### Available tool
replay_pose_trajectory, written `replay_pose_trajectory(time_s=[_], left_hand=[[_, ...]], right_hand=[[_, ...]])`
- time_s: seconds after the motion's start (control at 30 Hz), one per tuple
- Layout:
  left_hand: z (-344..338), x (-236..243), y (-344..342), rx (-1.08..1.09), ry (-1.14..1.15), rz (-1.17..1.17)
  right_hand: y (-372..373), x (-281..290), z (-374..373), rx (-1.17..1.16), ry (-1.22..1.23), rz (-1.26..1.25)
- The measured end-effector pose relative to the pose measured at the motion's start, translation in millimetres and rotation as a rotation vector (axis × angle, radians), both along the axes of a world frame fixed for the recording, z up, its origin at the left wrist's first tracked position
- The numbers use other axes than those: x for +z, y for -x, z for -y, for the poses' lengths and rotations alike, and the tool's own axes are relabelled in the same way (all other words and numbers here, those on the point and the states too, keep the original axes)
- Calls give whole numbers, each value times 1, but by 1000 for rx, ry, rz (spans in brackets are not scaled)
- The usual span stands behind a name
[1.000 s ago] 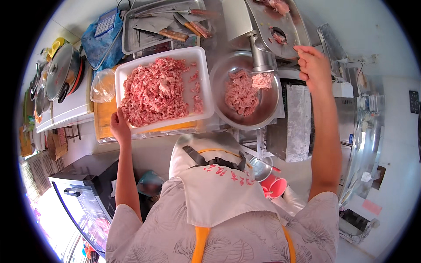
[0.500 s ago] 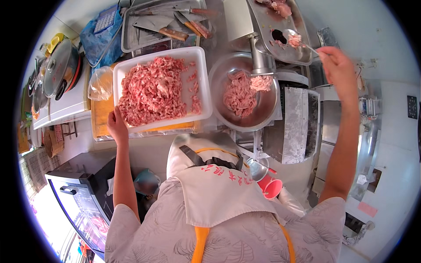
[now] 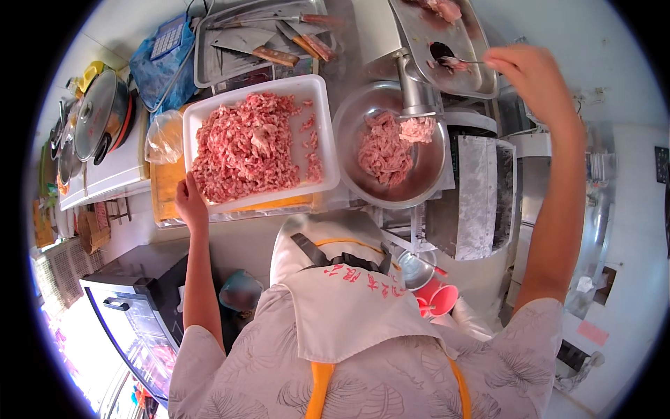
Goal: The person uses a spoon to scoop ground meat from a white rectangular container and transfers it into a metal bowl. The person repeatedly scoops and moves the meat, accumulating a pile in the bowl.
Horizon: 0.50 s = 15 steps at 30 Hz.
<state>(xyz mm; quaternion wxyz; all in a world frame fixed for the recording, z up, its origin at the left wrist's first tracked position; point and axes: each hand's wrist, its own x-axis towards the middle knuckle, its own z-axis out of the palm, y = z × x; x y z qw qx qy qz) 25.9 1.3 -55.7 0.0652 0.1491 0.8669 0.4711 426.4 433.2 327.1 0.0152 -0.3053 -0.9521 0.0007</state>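
My left hand grips the near-left rim of a white plastic tray, which holds a heap of coarse minced meat. My right hand is closed around the handle of a metal spoon. The spoon's end, with some meat on it, is at the dark round feed hole in the meat grinder's metal top pan. Below, minced meat hangs from the grinder's spout over a steel bowl with a pile of finer mince in it.
Behind the white tray, a metal tray holds a cleaver and several knives. To the left are a blue plastic bag with a calculator and a lidded pan. A glass-fronted cabinet and red buckets stand lower down.
My right hand has moved up and left, bringing the spoon and its meat to the grinder's feed hole. The left hand keeps its grip on the white tray.
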Motion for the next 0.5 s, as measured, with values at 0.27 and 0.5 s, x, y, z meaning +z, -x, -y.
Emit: replay_pose_trajectory(time_s=[0.27, 0.5], left_hand=[[0, 3, -1, -20, 25, 2], [-1, 1, -1, 5, -6, 11]], right_hand=[[-9, -8, -3, -218, 102, -73], [-44, -21, 24, -575, 432, -655]])
